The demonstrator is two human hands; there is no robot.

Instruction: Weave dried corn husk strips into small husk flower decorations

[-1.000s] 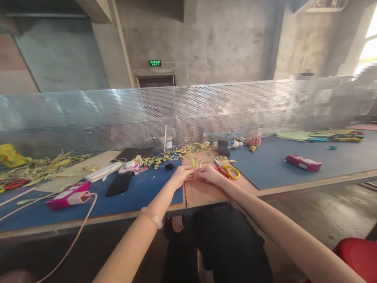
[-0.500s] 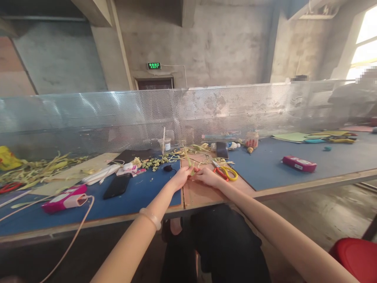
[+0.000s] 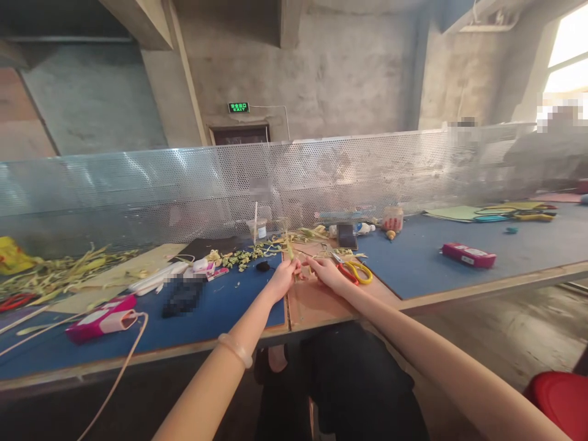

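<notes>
My left hand (image 3: 283, 278) is closed around a pale green, straw-like plant strip (image 3: 290, 249), whose upper end sticks up past the fingers. Just to its right is my right hand (image 3: 325, 274), its fingers bent inward toward the strip. Its fingertips are close together, and whatever they pinch is too small to make out. Both hands are over the light wooden board (image 3: 316, 303). Beside the right hand lie yellow-handled scissors (image 3: 361, 273) and a red-handled tool (image 3: 348, 274).
Dried plant strips (image 3: 68, 266) and small green braided pieces (image 3: 243, 254) litter the left and back. A cup with a straw (image 3: 258, 229), a dark roll (image 3: 346, 235), and magenta boxes (image 3: 468, 255) stand around. A perforated metal screen (image 3: 220, 184) runs behind; a red stool (image 3: 558, 404) is at right.
My hands have moved slightly apart, the right one drawing off to the right. The strip stays in my left hand and stands more upright. The view has shifted slightly.
</notes>
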